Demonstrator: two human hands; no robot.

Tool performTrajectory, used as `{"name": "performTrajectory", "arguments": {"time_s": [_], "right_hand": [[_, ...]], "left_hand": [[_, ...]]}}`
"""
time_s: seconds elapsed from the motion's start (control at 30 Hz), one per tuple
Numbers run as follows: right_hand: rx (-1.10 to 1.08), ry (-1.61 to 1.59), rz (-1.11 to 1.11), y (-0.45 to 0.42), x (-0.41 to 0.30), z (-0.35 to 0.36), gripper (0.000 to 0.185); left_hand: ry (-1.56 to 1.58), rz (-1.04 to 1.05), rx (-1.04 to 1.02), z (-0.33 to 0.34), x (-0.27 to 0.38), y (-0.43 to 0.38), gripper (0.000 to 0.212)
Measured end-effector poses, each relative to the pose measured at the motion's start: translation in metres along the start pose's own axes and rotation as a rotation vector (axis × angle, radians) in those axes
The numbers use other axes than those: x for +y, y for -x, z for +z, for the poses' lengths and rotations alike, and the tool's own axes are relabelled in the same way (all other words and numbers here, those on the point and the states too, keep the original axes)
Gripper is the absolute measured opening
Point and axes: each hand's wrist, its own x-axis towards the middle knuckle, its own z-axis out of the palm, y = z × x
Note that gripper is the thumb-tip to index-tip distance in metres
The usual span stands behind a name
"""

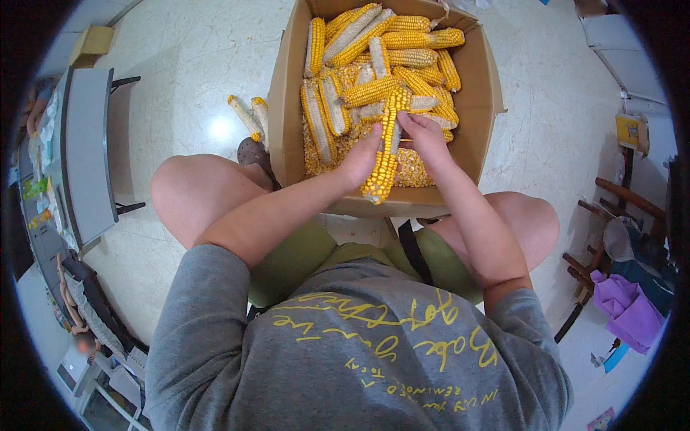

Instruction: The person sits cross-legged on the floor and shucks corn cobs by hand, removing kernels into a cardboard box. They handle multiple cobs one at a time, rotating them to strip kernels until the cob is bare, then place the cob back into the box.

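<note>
Between my two hands is a dried yellow corn cob (pixel 386 156), tilted slightly, with a bare greyish strip along its right side. My left hand (pixel 364 156) grips the lower half of the cob, its thumb lying along the kernels. The fingers of my right hand (pixel 423 132) hold the cob's upper right side. Both hands are over an open cardboard box (pixel 477 118) holding several corn cobs (pixel 423 39), some with kernels stripped in rows. Loose kernels (pixel 415 169) cover the bottom of the box around and beneath the cobs.
Beside the box's left wall, several cobs (pixel 245 117) lie on the tiled floor (pixel 178 70) near my shoe (pixel 253 153). A grey-topped table (pixel 90 156) stands at the left. On the right are wooden furniture legs (pixel 628 196) and a purple cloth (pixel 628 310). A person (pixel 75 318) is at the lower left.
</note>
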Motion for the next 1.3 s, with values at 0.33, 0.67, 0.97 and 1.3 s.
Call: {"name": "performTrajectory", "arguments": {"time_s": [0.33, 0.67, 0.97, 1.3], "right_hand": [[-0.06, 0.18, -0.046, 0.017, 0.001, 0.004, 0.039], [0.008, 0.65, -0.242, 0.017, 0.012, 0.008, 0.035], [-0.017, 0.733, -0.254, 0.018, 0.022, 0.016, 0.03], [-0.019, 0.804, -0.238, 0.02, 0.032, 0.018, 0.027]], "left_hand": [[-0.141, 0.23, 0.223, -0.007, -0.014, -0.009, 0.055], [-0.416, 0.365, 0.382, 0.003, -0.01, 0.0, 0.052], [-0.582, 0.302, 0.465, -0.001, -0.019, -0.001, 0.052], [-0.635, 0.237, 0.506, 0.004, -0.02, 0.006, 0.052]]}}
